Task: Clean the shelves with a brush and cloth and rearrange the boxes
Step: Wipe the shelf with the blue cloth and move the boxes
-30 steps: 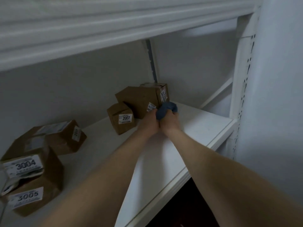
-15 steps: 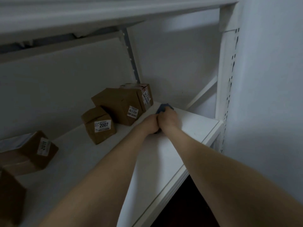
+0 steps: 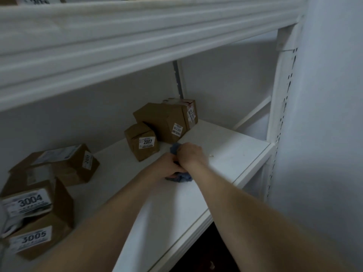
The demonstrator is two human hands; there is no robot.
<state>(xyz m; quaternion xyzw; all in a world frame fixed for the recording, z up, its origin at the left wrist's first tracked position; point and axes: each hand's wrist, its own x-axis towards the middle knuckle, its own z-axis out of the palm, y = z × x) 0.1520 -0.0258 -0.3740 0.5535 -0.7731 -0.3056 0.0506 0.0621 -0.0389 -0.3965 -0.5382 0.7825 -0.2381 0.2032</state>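
A blue cloth (image 3: 181, 177) lies bunched on the white shelf (image 3: 225, 154), pressed under both hands. My left hand (image 3: 167, 167) grips its near part, and my right hand (image 3: 190, 155) holds its far part, where a blue corner (image 3: 174, 149) sticks out. Just behind the hands stands a small brown box labelled 2007 (image 3: 142, 142). A larger brown box (image 3: 165, 122) leans behind it, with another box (image 3: 188, 112) at its right. No brush is in view.
Brown boxes labelled 3004 (image 3: 29, 201) and 3005 (image 3: 33, 238) sit at the left, with one marked 2011 (image 3: 64, 163) behind them. A white upper shelf beam (image 3: 137, 46) hangs overhead. A perforated upright post (image 3: 280, 114) and wall close off the right side.
Both hands have drawn the cloth back from the shelf's far right towards the front, ending in front of box 2007. The view has swung left, bringing the 3004 and 3005 boxes back in.
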